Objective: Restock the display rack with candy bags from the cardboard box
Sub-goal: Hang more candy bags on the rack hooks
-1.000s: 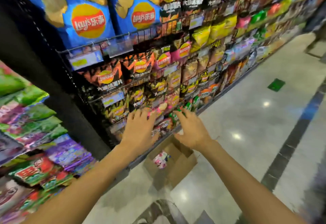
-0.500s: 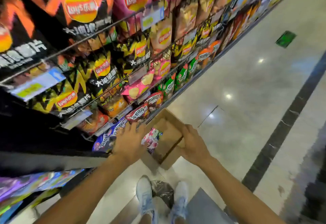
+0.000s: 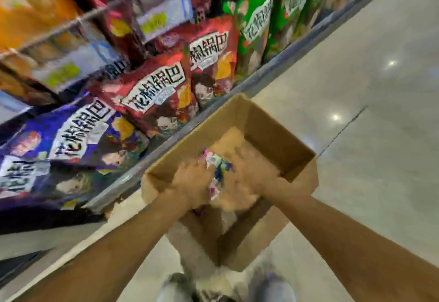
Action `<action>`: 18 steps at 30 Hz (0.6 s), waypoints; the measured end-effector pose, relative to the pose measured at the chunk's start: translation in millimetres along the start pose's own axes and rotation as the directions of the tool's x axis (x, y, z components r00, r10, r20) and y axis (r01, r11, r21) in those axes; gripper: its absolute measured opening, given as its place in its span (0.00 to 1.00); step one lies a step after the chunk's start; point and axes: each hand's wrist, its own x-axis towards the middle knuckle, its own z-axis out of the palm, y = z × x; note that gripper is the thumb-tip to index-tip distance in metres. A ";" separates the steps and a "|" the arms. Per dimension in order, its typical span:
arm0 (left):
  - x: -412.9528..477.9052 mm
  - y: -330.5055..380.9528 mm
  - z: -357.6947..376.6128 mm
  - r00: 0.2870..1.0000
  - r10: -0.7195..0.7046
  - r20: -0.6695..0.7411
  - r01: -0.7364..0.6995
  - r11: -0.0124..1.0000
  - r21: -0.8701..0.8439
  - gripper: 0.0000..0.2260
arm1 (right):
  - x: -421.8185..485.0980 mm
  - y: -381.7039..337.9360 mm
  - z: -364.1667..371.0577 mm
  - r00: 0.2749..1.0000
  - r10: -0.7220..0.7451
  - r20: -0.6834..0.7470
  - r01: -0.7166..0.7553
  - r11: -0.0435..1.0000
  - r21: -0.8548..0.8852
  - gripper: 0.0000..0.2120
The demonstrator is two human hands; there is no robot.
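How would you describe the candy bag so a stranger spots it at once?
Find the open cardboard box beside the snack shelf. Inside, between the left hand and right hand, lies the candy bag. Its pink, white and blue print stands alone against plain brown card.

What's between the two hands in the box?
A colourful candy bag lies between the left hand and the right hand, inside the cardboard box, in the head view. Blur hides whether either grips it.
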 end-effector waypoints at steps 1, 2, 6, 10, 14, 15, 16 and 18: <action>21.7 -4.5 16.8 0.999 0.023 0.041 -0.025 0.999 0.025 0.26 | 22.8 10.1 17.2 1.000 -0.010 -0.026 0.010 1.000 0.013 0.30; 40.8 -8.7 31.2 0.994 0.055 0.089 -0.059 0.997 0.049 0.27 | 39.9 16.1 22.0 0.996 0.004 0.087 -0.005 1.000 0.017 0.28; 84.2 -23.6 70.3 0.977 0.163 0.140 -0.184 0.971 0.152 0.27 | 98.1 16.1 44.7 0.987 -0.010 0.160 0.001 0.998 0.061 0.24; 89.7 -27.4 79.9 0.975 0.201 0.094 -0.219 0.942 0.254 0.27 | 123.3 11.2 77.0 0.978 0.075 0.195 -0.123 0.961 0.248 0.28; 95.1 -18.8 79.1 0.985 0.166 0.050 -0.173 0.916 0.361 0.23 | 117.0 7.2 83.6 0.968 0.157 0.197 -0.222 0.901 0.373 0.11; 96.6 -16.8 80.1 0.985 0.169 0.043 -0.172 0.911 0.376 0.21 | 115.6 9.1 87.2 0.962 0.185 0.202 -0.254 0.879 0.403 0.10; 97.8 -15.9 81.4 0.983 0.178 0.037 -0.179 0.906 0.385 0.18 | 113.3 11.3 90.0 0.954 0.213 0.212 -0.287 0.856 0.430 0.10; 99.5 -17.2 80.5 0.981 0.192 0.036 -0.191 0.907 0.375 0.15 | 111.8 17.7 90.8 0.946 0.232 0.228 -0.314 0.830 0.461 0.11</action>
